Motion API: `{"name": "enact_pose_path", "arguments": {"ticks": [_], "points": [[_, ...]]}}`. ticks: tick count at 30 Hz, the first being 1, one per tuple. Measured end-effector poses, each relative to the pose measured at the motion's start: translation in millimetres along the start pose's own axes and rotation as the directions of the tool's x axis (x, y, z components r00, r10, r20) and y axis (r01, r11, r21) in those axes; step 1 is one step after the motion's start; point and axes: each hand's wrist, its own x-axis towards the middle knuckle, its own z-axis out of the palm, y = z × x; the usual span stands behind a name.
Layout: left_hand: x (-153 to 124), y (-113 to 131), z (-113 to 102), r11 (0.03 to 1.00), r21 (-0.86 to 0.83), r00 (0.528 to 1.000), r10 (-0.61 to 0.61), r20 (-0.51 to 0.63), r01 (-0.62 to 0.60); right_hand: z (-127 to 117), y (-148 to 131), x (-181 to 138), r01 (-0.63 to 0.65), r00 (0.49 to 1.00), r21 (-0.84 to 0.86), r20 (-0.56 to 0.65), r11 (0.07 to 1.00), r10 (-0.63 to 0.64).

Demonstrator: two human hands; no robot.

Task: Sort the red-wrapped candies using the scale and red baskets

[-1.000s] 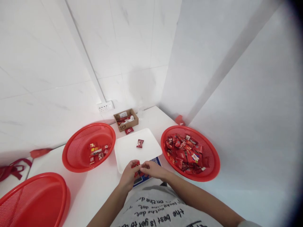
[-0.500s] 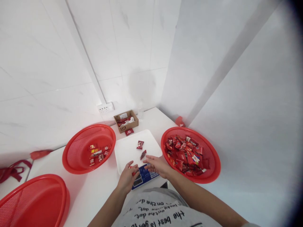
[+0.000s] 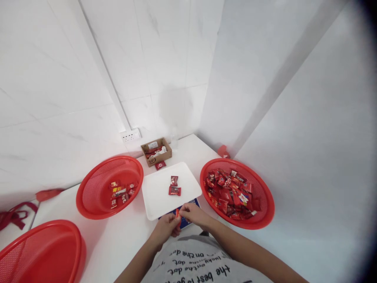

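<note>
A white table fills the lower half of the frame, pushed into a corner where white tiled walls meet, with a wall socket just above the tabletop at centre left. At the lower centre, the left hand and the right hand meet, fingers pressed together on a small red-orange candy pinched between them, just in front of the near edge of a white scale tray. The blue face of the scale shows beneath the hands. Two red wrapped sweets lie on the tray, just beside each other. To the right of centre sits a red basket heaped with red wrappers; left of centre a second red basket holds only a few. A third red basket fills the lower left corner. Behind the tray, near the wall, stands a small cardboard box with one red packet lying in front of it. Red straps lie at the left edge.
</note>
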Motion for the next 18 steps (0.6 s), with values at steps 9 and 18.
{"name": "enact_pose_path", "arguments": {"ticks": [9,18], "points": [[-1.6,4.2,0.1,0.99,0.131,0.999,0.052,-0.016,-0.049,2.8,-0.4,-6.2,-0.067,0.998,0.068,-0.017,0.995,0.069],[2.6,1.8,-4.2,0.995,-0.061,0.997,0.075,-0.015,-0.076,1.8,-0.3,-7.9,-0.098,0.995,0.269,-0.007,0.958,0.104]]}}
